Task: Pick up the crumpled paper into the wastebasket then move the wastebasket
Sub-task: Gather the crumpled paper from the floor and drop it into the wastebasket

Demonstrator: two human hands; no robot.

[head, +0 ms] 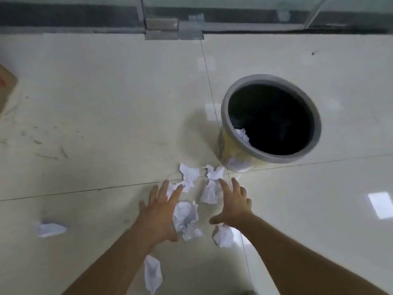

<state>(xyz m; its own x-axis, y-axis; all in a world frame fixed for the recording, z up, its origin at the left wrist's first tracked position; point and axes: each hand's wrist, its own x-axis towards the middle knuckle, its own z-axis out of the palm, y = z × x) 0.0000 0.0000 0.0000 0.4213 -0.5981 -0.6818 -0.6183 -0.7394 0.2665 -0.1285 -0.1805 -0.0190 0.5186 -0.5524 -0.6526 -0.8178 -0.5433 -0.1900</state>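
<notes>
A round wastebasket [227,107] with a grey rim and yellowish wall stands on the tiled floor right of centre; one crumpled paper [242,135] lies inside against its near wall. Several white crumpled papers lie on the floor in front of it: one [189,173] and another [213,172] near its base, one [209,193] between my hands, a larger one [186,218] just below. My left hand [158,211] and my right hand [235,204] hover over this cluster, fingers spread, holding nothing.
More crumpled papers lie apart: one [50,229] at the far left, one [152,273] under my left forearm, one [223,235] under my right wrist. A cardboard piece [6,86] sits at the left edge. A glass door with a metal floor hinge [161,28] runs along the top.
</notes>
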